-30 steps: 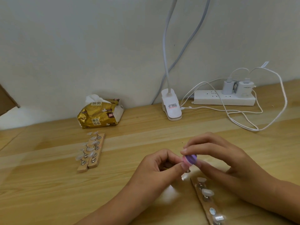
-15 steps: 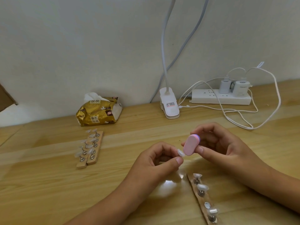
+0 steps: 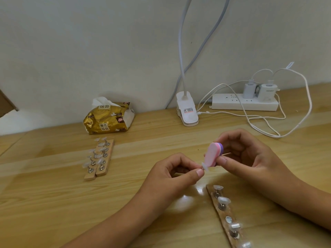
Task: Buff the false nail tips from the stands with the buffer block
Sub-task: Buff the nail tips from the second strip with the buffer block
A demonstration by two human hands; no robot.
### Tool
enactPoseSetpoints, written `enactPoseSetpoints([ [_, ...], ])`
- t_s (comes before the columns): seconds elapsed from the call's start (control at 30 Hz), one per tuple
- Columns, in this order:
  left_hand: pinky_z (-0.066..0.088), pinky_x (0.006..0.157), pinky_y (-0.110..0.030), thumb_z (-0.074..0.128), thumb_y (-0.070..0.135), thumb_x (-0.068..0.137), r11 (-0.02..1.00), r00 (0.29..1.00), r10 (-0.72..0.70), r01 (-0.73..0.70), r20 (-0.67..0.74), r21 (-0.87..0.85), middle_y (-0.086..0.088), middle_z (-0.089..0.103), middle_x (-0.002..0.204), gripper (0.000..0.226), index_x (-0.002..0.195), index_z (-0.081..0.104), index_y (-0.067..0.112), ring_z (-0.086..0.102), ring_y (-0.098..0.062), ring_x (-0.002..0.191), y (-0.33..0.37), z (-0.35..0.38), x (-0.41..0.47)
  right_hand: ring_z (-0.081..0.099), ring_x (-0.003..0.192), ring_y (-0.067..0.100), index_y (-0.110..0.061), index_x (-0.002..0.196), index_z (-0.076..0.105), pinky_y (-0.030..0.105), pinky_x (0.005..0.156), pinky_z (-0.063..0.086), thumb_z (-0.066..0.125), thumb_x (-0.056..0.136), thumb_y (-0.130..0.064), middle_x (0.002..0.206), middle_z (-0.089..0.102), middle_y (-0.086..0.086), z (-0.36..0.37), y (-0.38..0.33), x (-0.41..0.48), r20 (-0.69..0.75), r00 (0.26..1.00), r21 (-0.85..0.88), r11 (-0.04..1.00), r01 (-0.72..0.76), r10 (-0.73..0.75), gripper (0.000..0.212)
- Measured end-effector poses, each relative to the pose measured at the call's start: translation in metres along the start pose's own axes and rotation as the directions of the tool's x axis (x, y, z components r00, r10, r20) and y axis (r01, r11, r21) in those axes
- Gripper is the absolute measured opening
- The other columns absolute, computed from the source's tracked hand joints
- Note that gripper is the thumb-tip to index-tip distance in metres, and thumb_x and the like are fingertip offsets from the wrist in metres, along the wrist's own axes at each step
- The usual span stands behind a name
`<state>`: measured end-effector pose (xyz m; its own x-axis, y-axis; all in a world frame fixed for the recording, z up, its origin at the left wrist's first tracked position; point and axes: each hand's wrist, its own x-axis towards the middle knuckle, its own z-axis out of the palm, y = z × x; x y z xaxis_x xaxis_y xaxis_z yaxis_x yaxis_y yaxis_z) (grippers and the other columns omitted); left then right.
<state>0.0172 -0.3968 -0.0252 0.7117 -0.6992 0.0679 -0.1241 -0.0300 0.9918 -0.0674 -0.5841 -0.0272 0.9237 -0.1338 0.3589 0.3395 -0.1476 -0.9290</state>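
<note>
My left hand pinches a small clear false nail tip between thumb and fingers, above the wooden table. My right hand grips a pink and purple buffer block, held upright, and its lower pink face touches the nail tip. A wooden stand with several nail tips on metal holders lies below my hands at the lower right. Two more wooden stands with nail tips lie side by side on the left.
A gold tissue pack sits at the back left by the wall. A white clip lamp base stands behind my hands. A white power strip with chargers and looping white cables fills the back right.
My right hand turned the buffer block from flat on the nail tip to upright, lifting slightly. Both hands stayed close together above the table.
</note>
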Motion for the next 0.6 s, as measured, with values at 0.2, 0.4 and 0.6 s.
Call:
enactPoseSetpoints([
  [0.2, 0.046, 0.066, -0.017, 0.073, 0.027, 0.07, 1.0, 1.0, 0.011, -0.011, 0.001, 0.019, 0.007, 0.066, 0.071, 0.007, 0.075, 0.071, 0.023, 0.056, -0.007, 0.068, -0.0021, -0.0005, 0.0011, 0.071, 0.089, 0.018, -0.017, 0.105, 0.062, 0.02, 0.079, 0.055, 0.07, 0.08, -0.014, 0.096, 0.073, 0.008, 0.0001, -0.0007, 0.0014, -0.001, 1.0, 0.029, 0.999, -0.02, 0.02, 0.026],
  [0.4, 0.05, 0.067, -0.018, 0.074, 0.02, 0.076, 0.999, 1.0, 0.003, -0.003, 0.007, -0.046, 0.005, 0.067, 0.074, 0.004, 0.078, 0.072, 0.021, 0.061, -0.008, 0.069, -0.0027, -0.0014, 0.0012, 0.071, 0.093, 0.019, -0.025, 0.103, 0.064, 0.026, 0.083, 0.057, 0.067, 0.081, -0.012, 0.1, 0.072, 0.011, -0.0007, 0.001, 0.0011, 0.024, 0.999, 0.028, 0.999, -0.037, 0.037, 0.027],
  [0.6, 0.05, 0.064, -0.017, 0.073, 0.01, 0.079, 0.998, 1.0, 0.012, -0.012, -0.002, -0.054, 0.004, 0.066, 0.075, 0.01, 0.077, 0.07, 0.02, 0.06, -0.008, 0.068, -0.0006, -0.0007, 0.0004, 0.071, 0.088, 0.017, -0.02, 0.104, 0.064, 0.022, 0.08, 0.055, 0.071, 0.081, -0.014, 0.097, 0.072, 0.009, -0.0002, 0.0005, -0.0001, 0.037, 0.999, 0.051, 0.998, -0.032, 0.03, 0.025],
])
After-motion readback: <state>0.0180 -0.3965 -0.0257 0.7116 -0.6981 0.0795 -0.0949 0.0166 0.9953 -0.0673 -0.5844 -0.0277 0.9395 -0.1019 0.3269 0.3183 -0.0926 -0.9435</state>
